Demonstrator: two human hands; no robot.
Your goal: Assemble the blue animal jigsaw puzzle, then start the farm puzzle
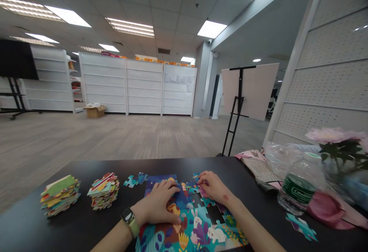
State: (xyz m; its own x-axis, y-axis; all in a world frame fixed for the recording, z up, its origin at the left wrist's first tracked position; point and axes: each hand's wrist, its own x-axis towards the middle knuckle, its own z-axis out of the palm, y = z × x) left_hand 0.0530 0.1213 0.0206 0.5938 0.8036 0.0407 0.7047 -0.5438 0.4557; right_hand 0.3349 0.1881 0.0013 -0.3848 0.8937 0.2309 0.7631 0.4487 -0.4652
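Note:
A partly assembled jigsaw puzzle (198, 225) lies on the black table, with white rabbits, plants and a dark blue upper part. Dark gaps show in its right half. My left hand (162, 202), wearing a watch (128, 216) with a green band, rests on the puzzle with its fingers stretched out. At the puzzle's upper right, my right hand (214, 187) has its fingers bent together on a puzzle piece (204, 192), partly hidden beneath them. Loose puzzle pieces (135, 180) lie past the upper left edge.
Two stacks of puzzle pieces, a left stack (60, 194) and a nearer stack (103, 191), stand left. At right are a joined puzzle fragment (301, 226), a green-labelled water bottle (299, 185), a patterned cloth (260, 171) and pink flowers (330, 135). An easel (237, 110) stands beyond.

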